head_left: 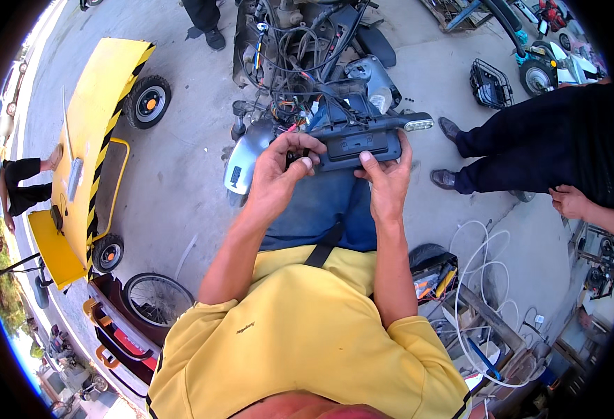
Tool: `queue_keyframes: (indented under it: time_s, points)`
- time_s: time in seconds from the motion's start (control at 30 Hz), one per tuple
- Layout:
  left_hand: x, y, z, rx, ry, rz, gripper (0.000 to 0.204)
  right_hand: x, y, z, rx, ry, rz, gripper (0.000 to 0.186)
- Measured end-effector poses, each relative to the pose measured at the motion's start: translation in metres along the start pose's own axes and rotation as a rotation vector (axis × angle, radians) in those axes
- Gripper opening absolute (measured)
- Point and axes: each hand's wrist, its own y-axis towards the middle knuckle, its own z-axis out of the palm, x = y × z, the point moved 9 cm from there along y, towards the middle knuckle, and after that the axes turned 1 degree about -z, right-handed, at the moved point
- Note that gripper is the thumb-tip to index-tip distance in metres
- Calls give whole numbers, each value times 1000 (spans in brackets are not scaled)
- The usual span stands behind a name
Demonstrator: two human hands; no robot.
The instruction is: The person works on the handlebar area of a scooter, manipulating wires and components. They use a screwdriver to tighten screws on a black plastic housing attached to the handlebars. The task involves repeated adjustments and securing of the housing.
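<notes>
In front of me is a black plastic dashboard housing (352,144), long and shallow, with a rectangular panel set in its face. My right hand (388,178) grips its right end, thumb on the lower edge and fingers behind. At the left end, my left hand (282,164) is closed, thumb and forefinger pinched around a small black part whose kind I cannot make out. A clear lamp (418,125) sticks out beyond the housing's right end. Behind it lies a stripped vehicle front with tangled wires (300,77), and silver body panels (247,162) flank it on the left.
A yellow cart (87,140) with black wheels stands at the left. On the right stands a person in dark trousers (530,140), close to a black wire basket (490,84). White tubing (488,258) and a tool box (436,276) lie at the lower right.
</notes>
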Motion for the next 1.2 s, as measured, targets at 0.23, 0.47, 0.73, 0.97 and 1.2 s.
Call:
queue_keyframes:
  time_s: [0.23,0.47,0.73,0.97,1.2]
  points:
    - [4,-6,7,-38,-384,-88,33,3,1,-6,21,-119,-22,81]
    - [-33,-4,13,-140,572,294,47,-8,1,-11,-68,-214,-81,81]
    - [-14,20,42,-97,1074,352,69,-11,-25,-18,-99,-193,-185,79]
    - [-6,22,53,-98,1200,456,68,-58,-90,-170,-421,-304,-111,44]
    - [-17,19,65,-96,1343,559,67,-262,-266,-371,-863,-622,414,35]
